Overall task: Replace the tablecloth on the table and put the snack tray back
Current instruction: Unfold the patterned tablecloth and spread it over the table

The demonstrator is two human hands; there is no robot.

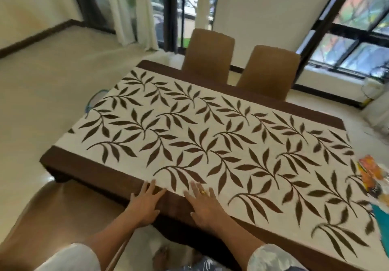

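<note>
- The left hand is lying palm down on the near edge of the tabletop, fingers spread apart and flat, gripping nothing.
- The right hand is lying just beside it, also palm down with fingers spread, its grip open on the cloth; a gold ring is showing on one finger.
- Both hands are pressing on the dark brown border of the tablecloth, fingertips reaching onto its pale field of brown leaf sprays.
- The tablecloth is lying spread over the whole tabletop, running away from the hands to the far edge, where the brown border is showing again.
- Well to the right of the right hand, at the picture's edge, orange and white packets are lying on the cloth; they are blurred, and may be the snacks of the tray, though I cannot tell.
- Nearer than those, something teal is showing at the right edge, too blurred to name.
- Beyond the tabletop, opposite the hands, two tan chairs are standing side by side against the far edge.
- Below the left hand, the curved back of a near chair is sitting close to the tabletop.
- A pale sleeve is covering the left upper arm, and a patterned one the right.
- Past the far left corner, a blue-rimmed thing is peeking out from behind the cloth.
</note>
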